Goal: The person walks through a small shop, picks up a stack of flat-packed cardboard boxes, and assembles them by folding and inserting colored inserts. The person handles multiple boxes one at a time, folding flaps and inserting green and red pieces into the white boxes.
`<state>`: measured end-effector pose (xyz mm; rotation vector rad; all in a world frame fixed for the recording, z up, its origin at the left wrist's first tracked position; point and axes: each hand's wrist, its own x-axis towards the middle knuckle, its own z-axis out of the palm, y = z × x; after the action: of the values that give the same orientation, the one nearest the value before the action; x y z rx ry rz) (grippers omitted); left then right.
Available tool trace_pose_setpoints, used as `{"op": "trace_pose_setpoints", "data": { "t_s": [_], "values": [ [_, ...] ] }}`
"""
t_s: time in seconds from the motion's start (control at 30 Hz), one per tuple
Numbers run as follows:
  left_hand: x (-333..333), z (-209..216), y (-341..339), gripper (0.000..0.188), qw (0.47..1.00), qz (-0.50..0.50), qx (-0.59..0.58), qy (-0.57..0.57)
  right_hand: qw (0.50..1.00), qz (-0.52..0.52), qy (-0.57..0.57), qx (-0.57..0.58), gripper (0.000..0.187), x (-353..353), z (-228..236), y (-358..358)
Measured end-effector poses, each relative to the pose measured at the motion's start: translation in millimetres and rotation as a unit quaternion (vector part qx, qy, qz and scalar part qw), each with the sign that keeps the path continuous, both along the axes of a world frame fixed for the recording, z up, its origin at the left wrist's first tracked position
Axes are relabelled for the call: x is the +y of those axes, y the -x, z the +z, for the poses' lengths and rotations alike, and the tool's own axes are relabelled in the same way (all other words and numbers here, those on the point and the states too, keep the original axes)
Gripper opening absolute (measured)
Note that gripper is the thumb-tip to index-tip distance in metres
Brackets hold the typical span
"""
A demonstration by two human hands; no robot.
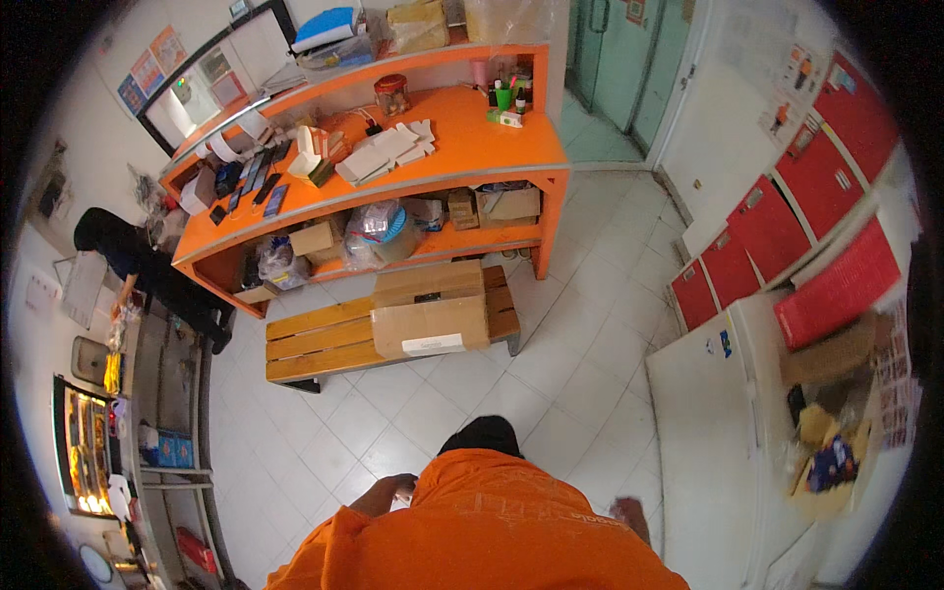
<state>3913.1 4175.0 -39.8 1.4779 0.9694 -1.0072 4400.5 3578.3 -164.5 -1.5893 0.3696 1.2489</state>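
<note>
My left hand [389, 491] hangs beside the orange top I wear, its fingers bent and partly hidden against the cloth. On the other side, my right hand [630, 513] is low and smeared by motion. Neither hand visibly touches anything outside my clothing. Ahead of me, a taped cardboard box [431, 317] with a white label rests on the right part of a slatted wooden bench [320, 344]. Both hands are well apart from the box. Whether something small is in either hand is not visible.
Behind the bench stands an orange counter [462, 113] with phones, flattened cartons and a jar. A person in dark clothing [147, 261] bends at the left worktop. A white fridge [703, 423] and red lockers [772, 226] stand right. A glass door [629, 74] is at the back.
</note>
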Motion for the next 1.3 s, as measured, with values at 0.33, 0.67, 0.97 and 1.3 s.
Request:
{"op": "trace_pose_setpoints", "data": {
  "t_s": [0.33, 0.67, 0.97, 1.3],
  "values": [
    [153, -88, -264, 0.029, 0.943, 0.279, -0.172, 0.050, 0.962, 0.072, -0.080, -0.251, 0.021, 534, 206, -399],
    [421, 225, -750, 0.024, 0.743, 0.406, -0.512, -0.146, 0.879, 0.207, -0.260, -0.342, 0.030, 889, 337, -617],
    [523, 540, -983, 0.025, 0.608, 0.113, -0.661, -0.426, 0.765, 0.252, -0.504, -0.312, 0.018, 1163, 509, -833],
    [609, 694, -1165, 0.027, 0.304, -0.035, -0.418, -0.856, 0.628, 0.338, -0.588, -0.381, 0.016, 1306, 585, -968]
  ]
}}
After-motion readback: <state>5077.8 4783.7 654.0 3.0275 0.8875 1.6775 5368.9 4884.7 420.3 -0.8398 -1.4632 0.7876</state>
